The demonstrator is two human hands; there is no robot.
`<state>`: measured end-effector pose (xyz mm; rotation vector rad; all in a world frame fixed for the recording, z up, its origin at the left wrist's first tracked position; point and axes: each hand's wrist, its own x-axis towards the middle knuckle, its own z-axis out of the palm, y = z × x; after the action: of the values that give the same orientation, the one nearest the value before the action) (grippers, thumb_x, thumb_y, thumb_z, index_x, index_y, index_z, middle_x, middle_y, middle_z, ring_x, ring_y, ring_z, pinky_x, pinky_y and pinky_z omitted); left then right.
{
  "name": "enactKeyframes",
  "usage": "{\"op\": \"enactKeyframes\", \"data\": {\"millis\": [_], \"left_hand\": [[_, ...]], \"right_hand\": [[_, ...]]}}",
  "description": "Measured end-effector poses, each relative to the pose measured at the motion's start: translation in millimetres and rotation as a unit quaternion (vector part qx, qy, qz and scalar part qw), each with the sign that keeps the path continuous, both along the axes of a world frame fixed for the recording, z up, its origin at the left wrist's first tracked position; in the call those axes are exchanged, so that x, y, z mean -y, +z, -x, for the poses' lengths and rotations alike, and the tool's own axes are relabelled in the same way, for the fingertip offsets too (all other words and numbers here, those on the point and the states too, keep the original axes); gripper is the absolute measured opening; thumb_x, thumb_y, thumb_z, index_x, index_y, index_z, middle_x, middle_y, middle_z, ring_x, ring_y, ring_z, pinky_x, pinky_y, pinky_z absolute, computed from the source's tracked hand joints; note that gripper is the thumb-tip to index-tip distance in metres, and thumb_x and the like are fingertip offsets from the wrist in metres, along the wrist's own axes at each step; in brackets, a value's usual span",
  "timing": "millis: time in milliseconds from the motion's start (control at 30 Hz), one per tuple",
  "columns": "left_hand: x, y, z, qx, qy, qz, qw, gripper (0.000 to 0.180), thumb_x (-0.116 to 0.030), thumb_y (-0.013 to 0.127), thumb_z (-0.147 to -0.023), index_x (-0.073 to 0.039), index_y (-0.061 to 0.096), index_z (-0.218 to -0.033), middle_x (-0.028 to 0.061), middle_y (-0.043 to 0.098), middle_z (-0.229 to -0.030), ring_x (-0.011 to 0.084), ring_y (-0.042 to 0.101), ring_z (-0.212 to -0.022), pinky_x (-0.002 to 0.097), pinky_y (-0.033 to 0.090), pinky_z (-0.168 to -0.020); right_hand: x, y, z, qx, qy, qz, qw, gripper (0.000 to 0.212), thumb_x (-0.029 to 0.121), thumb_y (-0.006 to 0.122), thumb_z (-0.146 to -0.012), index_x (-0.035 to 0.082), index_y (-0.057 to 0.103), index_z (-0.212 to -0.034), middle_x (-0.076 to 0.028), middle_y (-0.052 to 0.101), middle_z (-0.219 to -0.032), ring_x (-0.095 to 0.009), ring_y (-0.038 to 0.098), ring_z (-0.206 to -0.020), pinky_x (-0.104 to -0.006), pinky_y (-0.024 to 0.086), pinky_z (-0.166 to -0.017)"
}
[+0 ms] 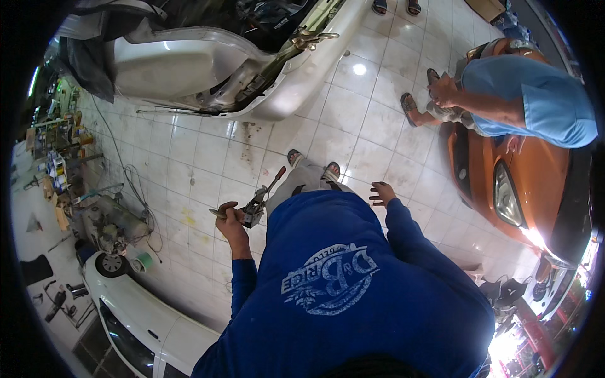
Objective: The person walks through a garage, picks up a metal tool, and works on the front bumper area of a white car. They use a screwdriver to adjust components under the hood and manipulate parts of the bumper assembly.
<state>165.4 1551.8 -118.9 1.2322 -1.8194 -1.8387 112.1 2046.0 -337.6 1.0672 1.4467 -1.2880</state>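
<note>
My left hand point(232, 220) is closed around a metal tool with a red-gripped lever point(254, 206), out to the left of my body. The lever points up and away, and a rounded metal end sticks out on the far side of my fingers. I cannot make out the tool's exact kind. My right hand point(382, 193) hangs at my right side over the tiled floor, holding nothing, its fingers apart.
A silver car body point(189, 63) with its front opened up stands ahead. To the right, a person in a blue shirt point(535, 94) is beside an orange car point(523, 189). A white car point(151, 315), machinery point(104, 227) and cables are on the left.
</note>
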Motion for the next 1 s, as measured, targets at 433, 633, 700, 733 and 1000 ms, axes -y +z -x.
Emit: {"op": "enactKeyframes", "data": {"millis": [433,633,700,733,1000], "left_hand": [[3,-6,65,0.098,-0.087,-0.042,0.991,0.016,-0.001,0.052,-0.091,0.003,0.066,-0.090,0.0027,0.056,-0.066,0.0075,0.047,-0.055,0.0243,0.035,-0.048],[-12,-12,99,0.118,-0.039,-0.042,0.991,0.016,-0.002,0.052,-0.090,0.004,0.067,-0.092,0.0032,0.058,-0.068,0.0082,0.049,-0.056,0.0243,0.037,-0.049],[-17,-21,107,0.115,-0.015,-0.045,0.992,0.017,-0.002,0.052,-0.090,0.004,0.067,-0.093,0.0032,0.059,-0.068,0.0084,0.049,-0.055,0.0241,0.038,-0.049],[-22,-24,113,0.128,-0.005,-0.032,0.991,0.018,-0.005,0.052,-0.091,0.004,0.067,-0.092,0.0036,0.059,-0.066,0.0085,0.048,-0.053,0.0246,0.037,-0.047],[-71,-20,157,0.088,0.070,-0.048,0.992,0.021,-0.019,0.063,-0.094,0.001,0.067,-0.090,0.0007,0.055,-0.062,0.0075,0.042,-0.048,0.0251,0.029,-0.043]], "right_hand": [[46,-6,107,-0.016,0.045,-0.010,0.999,0.041,0.036,0.055,-0.096,0.013,0.061,-0.131,-0.009,0.065,-0.122,-0.031,0.069,-0.095,-0.0541,0.056,-0.083],[46,-34,178,0.010,0.117,-0.003,0.993,0.040,0.035,0.052,-0.098,0.014,0.061,-0.131,-0.010,0.063,-0.122,-0.032,0.067,-0.101,-0.0558,0.056,-0.083],[48,-43,213,0.018,0.124,0.016,0.992,0.040,0.036,0.053,-0.098,0.014,0.062,-0.131,-0.010,0.063,-0.123,-0.032,0.067,-0.103,-0.0555,0.057,-0.081],[46,-46,232,0.000,0.148,0.022,0.989,0.040,0.036,0.054,-0.098,0.014,0.063,-0.130,-0.009,0.064,-0.122,-0.032,0.067,-0.103,-0.0552,0.057,-0.080],[21,-61,390,0.023,0.191,0.035,0.981,0.044,0.041,0.062,-0.094,0.014,0.060,-0.129,-0.007,0.066,-0.125,-0.026,0.068,-0.092,-0.0537,0.052,-0.082]]}}
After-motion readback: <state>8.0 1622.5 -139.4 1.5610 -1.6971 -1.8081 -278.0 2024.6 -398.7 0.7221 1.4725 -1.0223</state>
